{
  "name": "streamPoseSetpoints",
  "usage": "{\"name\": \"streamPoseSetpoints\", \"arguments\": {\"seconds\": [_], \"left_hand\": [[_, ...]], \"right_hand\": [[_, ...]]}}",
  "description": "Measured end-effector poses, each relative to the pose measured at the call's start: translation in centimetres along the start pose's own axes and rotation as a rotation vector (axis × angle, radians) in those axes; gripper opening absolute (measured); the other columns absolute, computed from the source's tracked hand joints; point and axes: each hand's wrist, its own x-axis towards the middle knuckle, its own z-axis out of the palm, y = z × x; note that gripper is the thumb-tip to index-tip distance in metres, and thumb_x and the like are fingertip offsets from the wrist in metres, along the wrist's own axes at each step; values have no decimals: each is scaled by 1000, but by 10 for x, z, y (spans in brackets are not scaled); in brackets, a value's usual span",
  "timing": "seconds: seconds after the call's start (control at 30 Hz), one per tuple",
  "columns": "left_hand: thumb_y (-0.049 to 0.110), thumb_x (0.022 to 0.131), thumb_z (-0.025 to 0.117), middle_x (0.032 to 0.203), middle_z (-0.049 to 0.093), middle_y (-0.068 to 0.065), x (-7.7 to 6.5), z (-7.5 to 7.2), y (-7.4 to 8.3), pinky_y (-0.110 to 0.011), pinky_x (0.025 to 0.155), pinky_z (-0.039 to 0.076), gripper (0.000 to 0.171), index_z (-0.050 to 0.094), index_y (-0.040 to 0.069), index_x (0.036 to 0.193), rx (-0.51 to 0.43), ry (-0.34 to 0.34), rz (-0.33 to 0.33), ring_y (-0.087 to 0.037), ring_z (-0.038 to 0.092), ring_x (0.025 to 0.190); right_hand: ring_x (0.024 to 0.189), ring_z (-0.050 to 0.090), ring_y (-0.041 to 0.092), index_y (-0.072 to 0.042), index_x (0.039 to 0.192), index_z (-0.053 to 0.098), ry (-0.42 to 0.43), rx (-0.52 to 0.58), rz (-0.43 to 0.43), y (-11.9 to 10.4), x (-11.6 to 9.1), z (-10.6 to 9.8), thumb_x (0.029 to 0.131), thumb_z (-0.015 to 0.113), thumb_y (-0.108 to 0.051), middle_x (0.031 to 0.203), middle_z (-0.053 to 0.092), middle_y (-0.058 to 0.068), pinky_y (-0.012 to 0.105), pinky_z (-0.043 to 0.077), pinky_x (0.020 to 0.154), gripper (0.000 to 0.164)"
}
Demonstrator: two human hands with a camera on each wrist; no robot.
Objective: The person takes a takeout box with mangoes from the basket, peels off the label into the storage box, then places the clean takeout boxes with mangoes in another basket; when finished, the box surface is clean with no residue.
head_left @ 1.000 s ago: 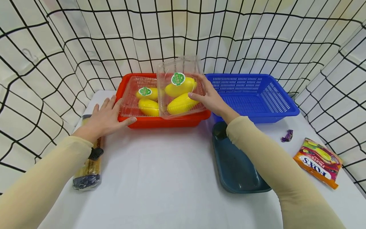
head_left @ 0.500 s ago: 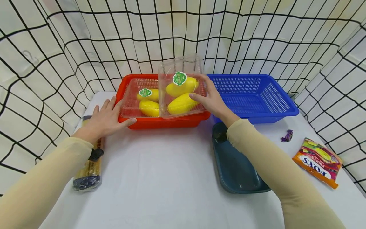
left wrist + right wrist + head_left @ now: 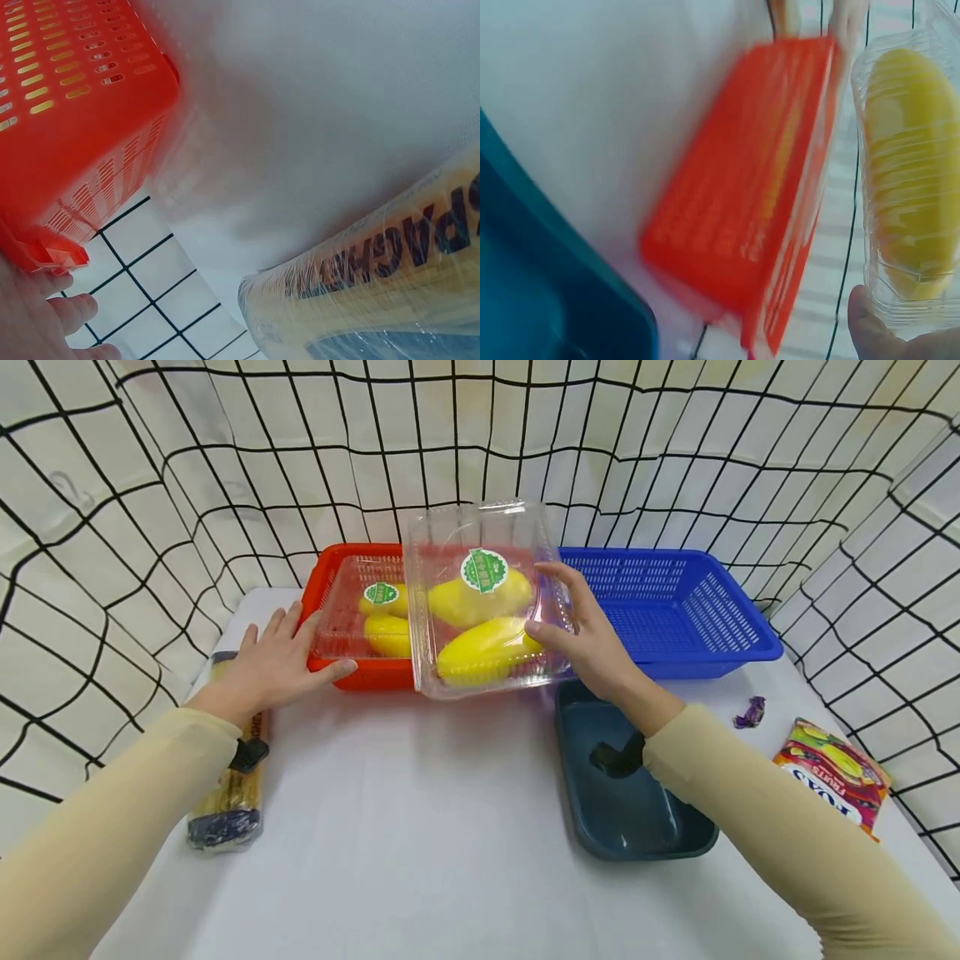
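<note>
In the head view my right hand point(image 3: 596, 639) grips the right side of a clear plastic clamshell box point(image 3: 442, 681) holding two yellow, mango-like fruits point(image 3: 487, 650). A green label sits on its lid. The box is raised and tilted over the right part of the red basket point(image 3: 360, 675); the right wrist view shows it apart from the basket. A second clear box point(image 3: 341, 631) with a similar label and yellow fruits lies inside that basket, partly hidden. My left hand point(image 3: 273, 664) rests with spread fingers on the basket's left rim.
A blue basket point(image 3: 675, 668) stands right of the red one. In front of it is a dark teal tray point(image 3: 637, 827). A purple-wrapped sweet point(image 3: 750, 712) and a Fox's Fruits bag point(image 3: 832, 777) lie at right. A spaghetti pack point(image 3: 225, 814) lies under the left forearm. Black netting surrounds the table.
My right hand has lifted the clamshell box up out of the red basket and slightly right, closer to the head camera. My left hand has stayed on the basket rim.
</note>
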Motion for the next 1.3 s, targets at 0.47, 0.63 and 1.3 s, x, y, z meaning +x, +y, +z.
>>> {"name": "streamPoseSetpoints", "arguments": {"seconds": [0.47, 0.63, 1.3], "left_hand": [[84, 89, 37, 167, 2, -35, 2, 2, -2, -81, 117, 5, 112, 3, 10, 165, 7, 24, 12, -59, 4, 151], [83, 89, 40, 166, 4, -34, 3, 2, -3, -81, 116, 7, 112, 1, 10, 165, 6, 22, 14, -59, 5, 151], [84, 89, 39, 167, -1, -33, 2, 0, 0, -81, 116, 4, 113, -3, 13, 165, -17, 0, 8, -58, 3, 151]], "right_hand": [[149, 21, 42, -16, 153, 33, -205, 149, 23, -5, -115, 36, 94, 66, -40, 165, 22, 10, 79, 30, 111, 72], [147, 28, 48, -22, 153, 34, -249, 121, 115, -2, -136, 46, 94, 64, -38, 166, 19, 11, 80, 29, 110, 68], [150, 26, 53, -28, 152, 34, -61, 44, 415, 31, -140, 81, 90, 75, -34, 170, 17, 7, 74, 27, 117, 74]]}}
